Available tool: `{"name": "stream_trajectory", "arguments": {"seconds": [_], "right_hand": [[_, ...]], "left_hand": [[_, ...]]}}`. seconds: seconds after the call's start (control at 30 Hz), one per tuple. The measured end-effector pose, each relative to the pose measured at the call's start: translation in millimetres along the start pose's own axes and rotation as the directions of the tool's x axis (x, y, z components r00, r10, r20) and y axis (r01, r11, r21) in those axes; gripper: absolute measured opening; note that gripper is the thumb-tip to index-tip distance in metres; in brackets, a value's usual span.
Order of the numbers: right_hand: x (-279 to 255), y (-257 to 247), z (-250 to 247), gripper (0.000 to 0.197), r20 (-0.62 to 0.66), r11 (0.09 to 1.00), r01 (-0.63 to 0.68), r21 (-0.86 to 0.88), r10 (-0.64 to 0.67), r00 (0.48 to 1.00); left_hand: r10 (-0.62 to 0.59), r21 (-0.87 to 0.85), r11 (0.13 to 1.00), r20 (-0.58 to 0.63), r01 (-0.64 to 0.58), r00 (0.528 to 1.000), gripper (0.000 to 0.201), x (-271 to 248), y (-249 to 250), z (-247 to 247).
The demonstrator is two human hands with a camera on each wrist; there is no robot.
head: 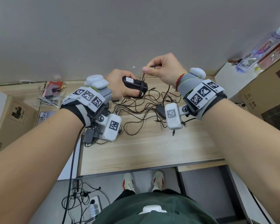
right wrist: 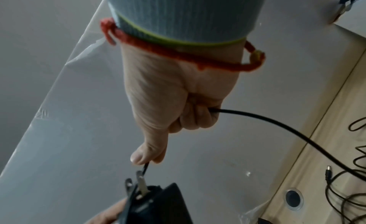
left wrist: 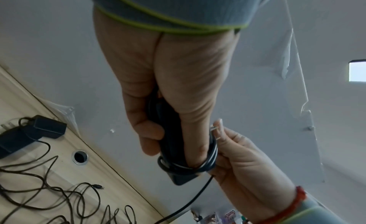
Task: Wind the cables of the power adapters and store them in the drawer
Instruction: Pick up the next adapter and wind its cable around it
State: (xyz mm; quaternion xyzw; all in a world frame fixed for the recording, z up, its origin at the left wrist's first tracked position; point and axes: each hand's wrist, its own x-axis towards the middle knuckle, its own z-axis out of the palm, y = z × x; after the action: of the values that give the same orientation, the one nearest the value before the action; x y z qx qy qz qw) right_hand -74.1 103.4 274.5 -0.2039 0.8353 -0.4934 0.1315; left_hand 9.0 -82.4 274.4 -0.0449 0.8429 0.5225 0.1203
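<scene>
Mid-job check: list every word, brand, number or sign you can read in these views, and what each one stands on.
"UN 3481": cardboard box at the left.
"PICO": the same box, lower edge.
"GenKi" (uncertain, blurred): water bottle at the right.
White label on the power adapter held by the left hand: too small to read.
Print on the right cardboard box: too small to read.
Square coded markers, no words: wrist bands.

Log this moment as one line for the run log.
step: winding cable | left hand: holds adapter | right hand: pinches cable, wrapping it round adapter | other adapters and loose cables on desk | drawer: not seen
</scene>
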Motion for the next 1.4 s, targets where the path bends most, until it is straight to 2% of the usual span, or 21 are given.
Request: {"name": "stream_trajectory", "arguments": {"seconds": [0.17, 0.3, 0.4, 0.5, 0.57, 0.67, 0.73, 0.87, 1.1, 1.27, 1.4], "right_hand": [[-1, 14, 11, 0.021, -0.005, 0.999, -0.027, 0.019, 0.027, 1.000], [-9, 18, 25, 0.026, 0.004, 0.998, -0.057, 0.027, 0.057, 0.998], [-13, 22, 33, 0.024, 0.069, 0.995, -0.082, -0.064, 0.086, 0.994], [-17, 27, 46, 0.019, 0.170, 0.997, -0.022, -0.075, 0.034, 0.985], [-17, 30, 52, 0.019, 0.197, 0.998, 0.004, -0.061, 0.008, 0.980], [-14, 29, 57, 0.025, 0.213, 0.996, -0.028, -0.081, 0.045, 0.976], [-13, 26, 56, 0.022, 0.227, 0.995, -0.029, -0.094, 0.050, 0.973], [-11, 9, 40, 0.015, 0.230, 0.993, -0.020, -0.114, 0.046, 0.972], [3, -5, 17, 0.014, 0.161, 0.996, 0.016, -0.090, -0.001, 0.987], [18, -3, 5, 0.008, 0.063, 0.998, 0.008, -0.055, -0.005, 0.998], [25, 10, 3, 0.014, 0.028, 0.999, -0.035, -0.025, 0.036, 0.999]], "left_hand": [[0.035, -0.076, 0.996, -0.012, -0.036, 0.999, 0.031, -1, 6, 2], [0.047, -0.161, 0.985, -0.078, -0.059, 0.996, 0.025, 5, 8, 2], [0.036, -0.212, 0.975, -0.137, -0.065, 0.990, 0.026, 10, 8, -1], [0.013, -0.260, 0.964, -0.183, -0.061, 0.983, 0.029, 16, 4, -4], [-0.012, -0.282, 0.958, -0.206, -0.047, 0.979, 0.030, 20, 2, -5], [-0.056, -0.274, 0.962, -0.239, -0.012, 0.969, 0.032, 25, -4, -8], [-0.072, -0.242, 0.970, -0.246, 0.011, 0.967, 0.032, 27, -9, -10], [-0.112, -0.180, 0.981, -0.243, 0.069, 0.964, 0.035, 31, -22, -14], [-0.134, -0.054, 0.990, -0.139, 0.127, 0.981, 0.034, 28, -31, -14], [-0.074, -0.015, 0.997, -0.055, 0.073, 0.996, 0.036, 22, -21, -9], [-0.037, -0.062, 0.997, -0.025, 0.035, 0.999, 0.039, 20, -9, -9]]}}
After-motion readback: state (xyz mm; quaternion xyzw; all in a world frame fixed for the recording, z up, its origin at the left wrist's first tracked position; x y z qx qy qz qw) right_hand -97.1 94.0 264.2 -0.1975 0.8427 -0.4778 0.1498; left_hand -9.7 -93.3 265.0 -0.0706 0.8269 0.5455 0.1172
